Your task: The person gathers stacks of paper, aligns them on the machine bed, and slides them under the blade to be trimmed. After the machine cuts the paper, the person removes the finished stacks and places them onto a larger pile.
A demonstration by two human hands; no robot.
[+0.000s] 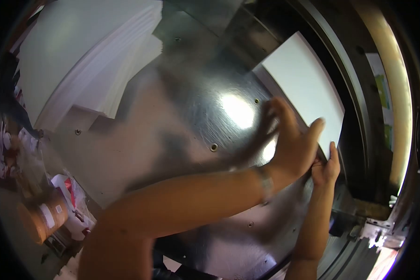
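Observation:
A neat stack of white paper point(303, 77) lies at the right of the metal table, against a dark machine part. My right hand point(326, 169) grips its near corner, thumb on the top face and fingers curled at the side. My left hand point(291, 144) is beside the stack's left long edge, fingers and thumb apart and slightly blurred, holding nothing. A band circles my left wrist.
A tall, uneven pile of large white sheets point(86, 51) stands at the far left on the shiny metal table point(186, 116). Past the table's left edge are an orange-brown roll point(42, 217) and scraps. A bright light strip point(399, 102) curves along the right.

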